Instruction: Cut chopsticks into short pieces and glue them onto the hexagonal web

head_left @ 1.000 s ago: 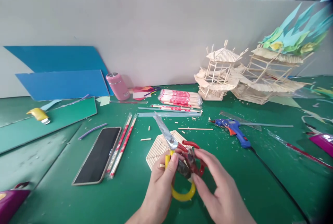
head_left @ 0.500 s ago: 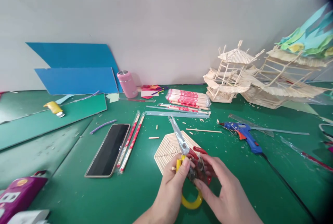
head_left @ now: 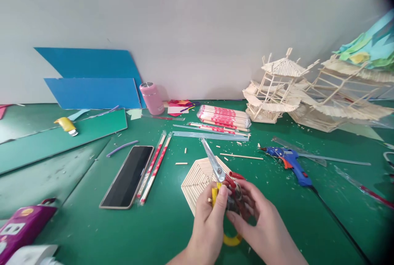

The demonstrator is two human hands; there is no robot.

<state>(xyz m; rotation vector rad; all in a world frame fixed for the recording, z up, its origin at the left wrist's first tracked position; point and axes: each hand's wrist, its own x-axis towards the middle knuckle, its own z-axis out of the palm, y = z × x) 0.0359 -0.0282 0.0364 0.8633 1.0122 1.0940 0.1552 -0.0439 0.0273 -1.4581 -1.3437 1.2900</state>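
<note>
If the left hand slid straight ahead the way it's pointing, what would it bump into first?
The left hand, gripping the scissors, points up and away across the table. It would probably first meet the hexagon of wooden sticks lying flat just beyond its fingers, though it might pass above it; the height is hard to judge.

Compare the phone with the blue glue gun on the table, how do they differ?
The phone is a flat dark slab lying left of the hands; the glue gun is blue with an orange trigger and lies to their right. The phone is a plain rectangle; the glue gun is angled, with a nozzle and a handle. Both rest on the green table, untouched by either hand.
</note>
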